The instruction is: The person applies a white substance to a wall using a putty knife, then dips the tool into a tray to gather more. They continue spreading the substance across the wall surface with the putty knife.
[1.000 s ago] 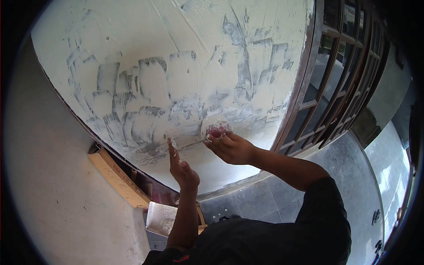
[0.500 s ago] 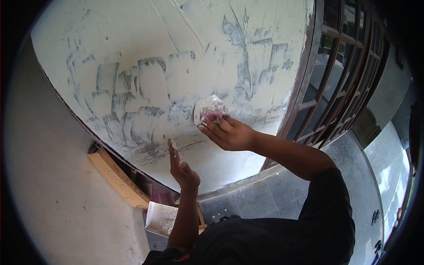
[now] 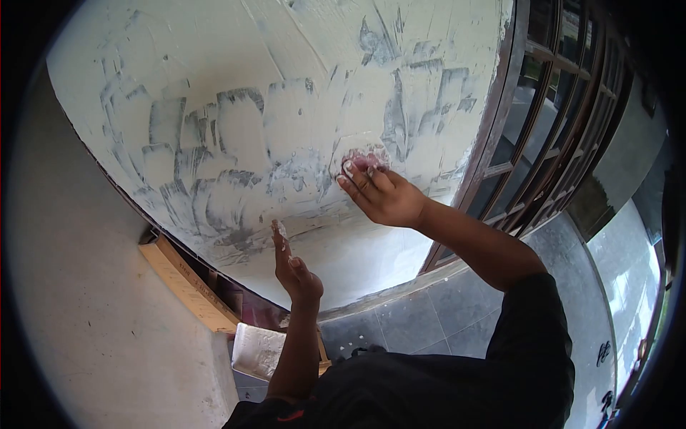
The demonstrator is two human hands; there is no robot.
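My right hand (image 3: pixel 389 200) is closed around a pinkish-red putty scraper (image 3: pixel 365 159), which is smeared with white putty and set against the wall (image 3: pixel 286 121). Patchy white putty covers that wall, with grey streaks showing through. Lower and to the left, my left hand (image 3: pixel 296 275) is raised with its fingers stretched out and nothing in it. White putty clings to those fingers. Behind my left forearm is a white tub (image 3: pixel 250 350) with putty inside, partly hidden by the arm.
A wooden beam or box edge (image 3: pixel 189 282) runs along the wall's lower left, next to a plain wall (image 3: pixel 86 286). On the right is a brown-framed window or door with glass panes (image 3: pixel 532 107). Grey floor tiles (image 3: pixel 411 322) with white specks lie below.
My right hand and the putty scraper have moved up and to the right along the wall. My left hand has stayed almost in place.
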